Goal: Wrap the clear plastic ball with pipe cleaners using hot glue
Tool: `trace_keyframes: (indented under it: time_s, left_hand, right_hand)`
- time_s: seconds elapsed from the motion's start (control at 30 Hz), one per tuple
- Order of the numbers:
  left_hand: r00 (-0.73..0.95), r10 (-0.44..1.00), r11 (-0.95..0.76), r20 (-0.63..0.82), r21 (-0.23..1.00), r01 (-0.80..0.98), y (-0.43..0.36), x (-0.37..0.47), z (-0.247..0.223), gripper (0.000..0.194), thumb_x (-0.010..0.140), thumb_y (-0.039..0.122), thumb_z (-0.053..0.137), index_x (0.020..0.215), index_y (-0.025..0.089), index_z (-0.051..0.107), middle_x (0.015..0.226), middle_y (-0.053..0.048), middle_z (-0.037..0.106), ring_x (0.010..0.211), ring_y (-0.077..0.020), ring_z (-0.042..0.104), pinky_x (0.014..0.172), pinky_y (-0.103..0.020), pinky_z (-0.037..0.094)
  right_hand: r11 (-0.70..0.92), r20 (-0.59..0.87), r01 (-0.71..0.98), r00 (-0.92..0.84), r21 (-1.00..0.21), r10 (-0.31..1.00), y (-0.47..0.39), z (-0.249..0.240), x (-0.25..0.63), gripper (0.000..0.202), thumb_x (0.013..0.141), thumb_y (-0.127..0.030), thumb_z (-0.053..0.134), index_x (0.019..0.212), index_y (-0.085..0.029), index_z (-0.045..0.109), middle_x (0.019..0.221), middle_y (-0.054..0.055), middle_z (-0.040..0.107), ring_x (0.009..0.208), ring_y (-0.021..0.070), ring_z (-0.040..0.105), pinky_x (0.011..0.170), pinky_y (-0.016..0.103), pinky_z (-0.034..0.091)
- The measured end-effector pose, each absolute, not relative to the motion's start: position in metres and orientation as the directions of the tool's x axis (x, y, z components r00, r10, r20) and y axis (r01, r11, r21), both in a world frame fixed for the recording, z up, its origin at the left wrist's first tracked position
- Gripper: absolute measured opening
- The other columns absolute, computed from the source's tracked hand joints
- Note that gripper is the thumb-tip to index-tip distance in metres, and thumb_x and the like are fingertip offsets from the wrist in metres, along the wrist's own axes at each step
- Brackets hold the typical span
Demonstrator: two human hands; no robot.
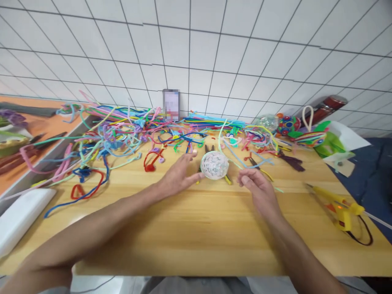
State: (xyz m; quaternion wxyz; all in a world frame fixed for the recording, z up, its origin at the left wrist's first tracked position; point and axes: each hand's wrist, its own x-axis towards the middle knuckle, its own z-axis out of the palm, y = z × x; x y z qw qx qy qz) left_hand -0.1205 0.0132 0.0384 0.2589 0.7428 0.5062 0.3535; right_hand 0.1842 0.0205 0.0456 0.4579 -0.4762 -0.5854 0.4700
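Observation:
A round white speckled ball or bowl-like piece (214, 165) is at the middle of the wooden table, over a pair of pliers with yellow handle ends (228, 179). My left hand (180, 174) is at its left side, fingers apart, thumb tip by its edge. To the right of the piece, my right hand (259, 188) has its fingers curled together in a pinch. A pale green pipe cleaner (234, 163) runs from behind the round piece towards that hand; whether the fingers hold its end is too small to tell.
Tangled pipe cleaners (113, 139) cover the table's back and left. A yellow glue gun (341, 208) lies at right, a white box (26, 216) at left. A phone (171, 105) leans on the tiled wall. Decorated balls (288, 125) stand back right.

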Motion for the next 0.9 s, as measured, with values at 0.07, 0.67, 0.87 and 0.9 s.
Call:
trace_keyframes:
  time_s: [0.07, 0.67, 0.87, 0.9]
  left_hand:
    - [0.244, 0.942, -0.332, 0.232, 0.764, 0.553, 0.017, -0.107, 0.030, 0.076, 0.096, 0.059, 0.068, 0.154, 0.018, 0.043, 0.157, -0.023, 0.055, 0.146, -0.0367, 0.056, 0.122, -0.059, 0.046]
    - [0.204, 0.926, -0.369, 0.318, 0.877, 0.309, 0.039, -0.082, 0.005, 0.080, 0.084, 0.044, 0.085, 0.151, 0.020, 0.047, 0.154, -0.018, 0.059, 0.145, -0.0352, 0.057, 0.126, -0.053, 0.043]
    - [0.206, 0.910, -0.409, 0.360, 0.859, 0.308, 0.040, -0.081, 0.003, 0.079, 0.085, 0.041, 0.085, 0.151, 0.021, 0.048, 0.154, -0.018, 0.058, 0.147, -0.0357, 0.055, 0.128, -0.055, 0.042]
    - [0.214, 0.905, -0.420, 0.368, 0.855, 0.305, 0.040, -0.082, 0.003, 0.079, 0.085, 0.041, 0.085, 0.152, 0.020, 0.047, 0.155, -0.019, 0.058, 0.147, -0.0361, 0.055, 0.128, -0.055, 0.042]
  right_hand:
    - [0.110, 0.083, 0.194, -0.141, -0.975, 0.987, 0.029, 0.049, 0.185, 0.036, 0.088, -0.055, 0.076, 0.109, -0.025, 0.071, 0.105, 0.005, 0.074, 0.094, 0.0208, 0.068, 0.086, 0.036, 0.055]
    - [0.388, 0.324, 0.367, -0.225, -0.845, 0.919, 0.036, -0.003, 0.161, 0.049, 0.098, -0.043, 0.071, 0.141, -0.028, 0.053, 0.141, 0.014, 0.063, 0.122, 0.0279, 0.065, 0.103, 0.050, 0.057]
    - [0.379, 0.312, 0.392, -0.225, -0.838, 0.923, 0.039, -0.003, 0.163, 0.059, 0.096, -0.045, 0.074, 0.145, -0.026, 0.047, 0.136, 0.016, 0.065, 0.119, 0.0286, 0.067, 0.102, 0.052, 0.059]
    - [0.374, 0.308, 0.391, -0.223, -0.841, 0.925, 0.039, -0.004, 0.164, 0.061, 0.095, -0.046, 0.075, 0.145, -0.026, 0.046, 0.136, 0.016, 0.066, 0.119, 0.0288, 0.068, 0.102, 0.052, 0.059]
